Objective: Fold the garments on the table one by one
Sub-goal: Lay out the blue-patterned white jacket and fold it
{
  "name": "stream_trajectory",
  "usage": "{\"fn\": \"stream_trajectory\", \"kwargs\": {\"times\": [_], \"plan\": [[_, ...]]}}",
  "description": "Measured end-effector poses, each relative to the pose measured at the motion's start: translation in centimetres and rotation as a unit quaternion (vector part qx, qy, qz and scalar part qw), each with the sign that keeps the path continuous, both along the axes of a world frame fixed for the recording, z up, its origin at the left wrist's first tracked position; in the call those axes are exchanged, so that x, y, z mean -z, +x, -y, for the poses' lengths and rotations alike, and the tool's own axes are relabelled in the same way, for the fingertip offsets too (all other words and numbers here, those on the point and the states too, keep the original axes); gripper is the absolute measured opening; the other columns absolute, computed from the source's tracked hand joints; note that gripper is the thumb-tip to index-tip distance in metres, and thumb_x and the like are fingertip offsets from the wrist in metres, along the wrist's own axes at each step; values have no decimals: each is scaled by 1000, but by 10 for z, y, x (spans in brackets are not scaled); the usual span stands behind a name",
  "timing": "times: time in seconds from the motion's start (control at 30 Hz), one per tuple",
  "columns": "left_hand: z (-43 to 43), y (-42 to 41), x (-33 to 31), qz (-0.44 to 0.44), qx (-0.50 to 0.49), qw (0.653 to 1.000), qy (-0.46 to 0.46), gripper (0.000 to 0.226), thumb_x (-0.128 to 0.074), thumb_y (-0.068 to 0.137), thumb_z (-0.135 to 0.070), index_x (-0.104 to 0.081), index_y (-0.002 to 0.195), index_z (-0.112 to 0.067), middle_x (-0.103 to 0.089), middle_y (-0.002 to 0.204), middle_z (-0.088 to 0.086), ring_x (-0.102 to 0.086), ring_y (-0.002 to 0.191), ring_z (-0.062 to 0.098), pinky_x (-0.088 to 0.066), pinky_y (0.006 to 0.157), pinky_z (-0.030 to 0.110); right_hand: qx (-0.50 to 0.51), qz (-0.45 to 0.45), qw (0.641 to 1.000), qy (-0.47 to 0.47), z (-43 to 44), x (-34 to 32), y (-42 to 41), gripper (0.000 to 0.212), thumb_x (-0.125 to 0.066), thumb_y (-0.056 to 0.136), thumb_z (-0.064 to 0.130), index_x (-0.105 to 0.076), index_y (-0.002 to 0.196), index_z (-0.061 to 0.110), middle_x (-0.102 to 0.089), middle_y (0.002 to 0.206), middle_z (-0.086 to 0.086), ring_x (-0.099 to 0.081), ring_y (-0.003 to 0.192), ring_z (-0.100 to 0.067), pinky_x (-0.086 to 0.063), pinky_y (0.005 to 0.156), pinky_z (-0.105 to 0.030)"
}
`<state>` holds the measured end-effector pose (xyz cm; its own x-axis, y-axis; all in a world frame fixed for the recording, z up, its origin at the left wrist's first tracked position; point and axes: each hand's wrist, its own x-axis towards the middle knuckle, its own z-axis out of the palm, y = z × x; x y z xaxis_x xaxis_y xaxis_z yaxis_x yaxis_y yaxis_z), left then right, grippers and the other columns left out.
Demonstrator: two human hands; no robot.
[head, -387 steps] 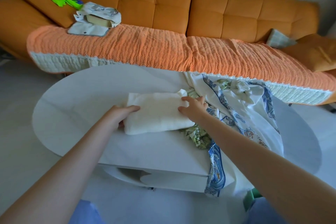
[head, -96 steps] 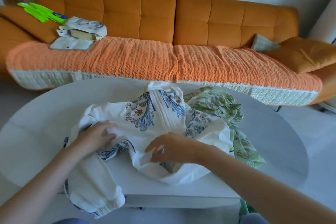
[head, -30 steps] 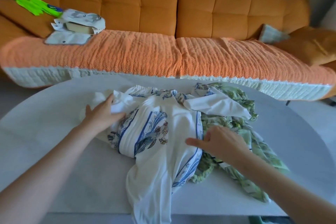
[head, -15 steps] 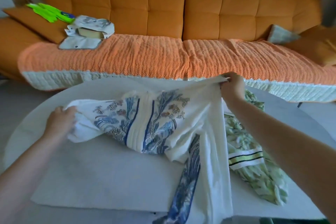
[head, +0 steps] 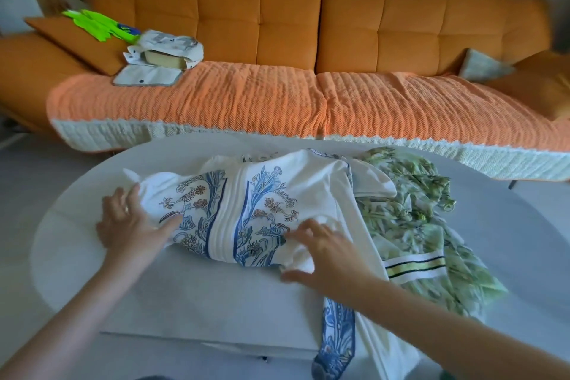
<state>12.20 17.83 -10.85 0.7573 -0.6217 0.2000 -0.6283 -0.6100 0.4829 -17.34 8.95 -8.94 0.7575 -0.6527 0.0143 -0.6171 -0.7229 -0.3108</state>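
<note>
Orange sofa (head: 262, 25) fills the background beyond both hands, with a ribbed throw (head: 216, 95) over its seat and a pale pouch (head: 166, 52) far off to the left. Nearer, the white table (head: 185, 296) carries the work. Left hand (head: 132, 222) lies flat, fingers spread wide, on the left end of the white blue-print garment (head: 256, 203), which stretches between the two hands. Right hand (head: 330, 253), fingers splayed and slightly blurred, is on its near right edge. Part of it hangs over the table's near edge under the right forearm. Just right of the right hand, the crumpled green leafy garment (head: 410, 225) touches the white one.
</note>
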Motion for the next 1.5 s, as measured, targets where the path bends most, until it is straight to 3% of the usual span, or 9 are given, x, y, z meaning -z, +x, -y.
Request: {"fn": "stream_trajectory", "kwargs": {"times": [0.2, 0.33, 0.5, 0.67, 0.8, 0.93, 1.1, 1.3, 1.5], "plan": [[-9, -41, 1, 32, 240, 964, 110, 62, -42, 87, -62, -29, 142, -37, -36, 148, -8, -27, 140, 15, -3, 115, 52, 59, -9, 997, -44, 16, -2, -19, 65, -65, 80, 47, -39, 136, 26, -31, 138, 7, -35, 125, -15, -27, 106, -27], [7, -43, 10, -3, 236, 937, 258, 66, -21, 90, -66, -10, 148, -38, 1, 157, -14, 0, 145, 10, 4, 114, 56, 123, -63, 989, -54, 16, -18, -51, 76, -65, 69, 64, -38, 126, 21, -34, 125, 4, -38, 116, -13, -32, 99, -24], [29, -52, 2, -44, 206, 938, 275, 72, -17, 86, -71, -14, 149, -34, 2, 158, -7, -1, 146, 18, 3, 113, 57, 189, -78, 978, 34, 18, -12, -80, 67, -70, 66, 63, -42, 108, 18, -42, 108, 5, -46, 96, -12, -40, 84, -23], [29, -111, -12, 72, 285, 943, 154, 72, -18, 85, -70, -10, 148, -37, 5, 157, -3, 6, 146, 20, 6, 114, 48, 215, -48, 974, 45, 19, -5, -84, 40, -72, 76, 42, -40, 63, 23, -47, 76, 10, -44, 79, -14, -33, 58, -21], [29, -148, 0, 43, 404, 899, 166, 115, 3, 46, -94, -18, 146, -41, -3, 156, -14, -1, 145, 8, 9, 114, 40, 245, 32, 969, 22, 20, -22, -82, 18, -66, 84, 33, -61, 81, 16, -64, 79, 4, -58, 65, -14, -50, 58, -27], [36, -137, 28, 70, 399, 901, 157, 120, 3, 44, -95, -1, 149, -35, 6, 153, -17, 4, 142, 2, 5, 115, 38, 262, 101, 954, -104, 71, -72, -69, 8, -58, 91, 21, -63, 87, 18, -66, 78, -2, -56, 61, -18, -44, 54, -24], [40, -131, 40, -61, 323, 932, -152, 50, -54, 90, -44, -38, 137, -38, -46, 139, -14, -50, 122, 13, -19, 115, 43, 292, 108, 948, -65, 140, -86, -47, 49, -47, 89, -9, -46, 134, 10, -51, 134, -13, -57, 109, -27, -48, 72, -27], [45, -133, 48, 51, 324, 942, -69, 61, -23, 86, -50, -59, 126, -21, -56, 132, -3, -47, 128, 12, -9, 115, 34, 233, 28, 972, 20, 81, -43, -80, 65, -61, 88, 37, -33, 142, 14, -30, 148, -7, -43, 127, -25, -39, 102, -37], [46, -136, 52, 100, 308, 946, -31, 59, -24, 89, -47, -63, 121, -17, -55, 134, -5, -47, 128, 13, -23, 111, 39, 250, -150, 955, 64, 21, -15, -137, 70, -63, 68, 68, -49, 114, 17, -49, 109, 5, -48, 95, -13, -45, 85, -29]]}}
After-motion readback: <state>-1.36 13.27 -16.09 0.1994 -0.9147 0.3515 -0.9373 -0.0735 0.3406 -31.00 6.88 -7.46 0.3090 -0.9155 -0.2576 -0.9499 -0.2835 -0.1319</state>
